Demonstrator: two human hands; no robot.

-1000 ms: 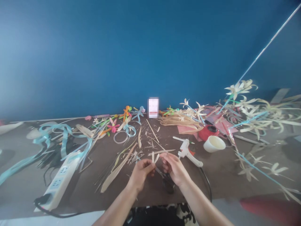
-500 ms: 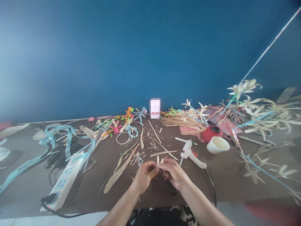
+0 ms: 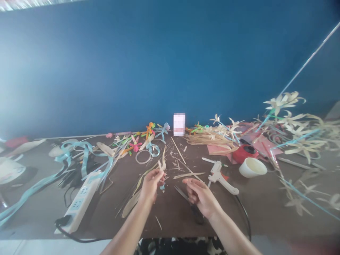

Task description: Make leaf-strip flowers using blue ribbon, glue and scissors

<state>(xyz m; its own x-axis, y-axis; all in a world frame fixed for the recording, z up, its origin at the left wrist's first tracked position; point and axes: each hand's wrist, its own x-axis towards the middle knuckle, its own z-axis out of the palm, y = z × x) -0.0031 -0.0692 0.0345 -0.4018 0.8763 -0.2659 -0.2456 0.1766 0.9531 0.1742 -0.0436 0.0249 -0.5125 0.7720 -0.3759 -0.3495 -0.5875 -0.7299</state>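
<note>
My left hand (image 3: 152, 187) is closed in a pinch around a small pale dried-leaf strip (image 3: 159, 165), whose tip sticks up above the fingers. To the right, my right hand (image 3: 202, 197) is half curled with fingers loosely apart, and I see nothing held in it. Beneath that hand lies a pair of scissors (image 3: 197, 214) with dark handles, blades pointing up and left; whether the fingers touch it I cannot tell. A long dried leaf (image 3: 130, 206) lies under my left forearm. Beyond my right hand, another narrow leaf piece (image 3: 189, 175) rests among scraps on the brown table (image 3: 170, 221).
A white glue gun (image 3: 221, 179) lies on the right, its cord running toward me. Behind it stand a white cup (image 3: 252, 168) and a red object (image 3: 244, 153). Leaf-strip flowers (image 3: 301, 150) spread at far right. A power strip (image 3: 79, 203) and blue ribbon (image 3: 84, 166) occupy the left.
My hands, together before, have moved apart. The left went left and up with the pale strip; the right moved slightly right, and the scissors show more. The view has tilted and shifted slightly.
</note>
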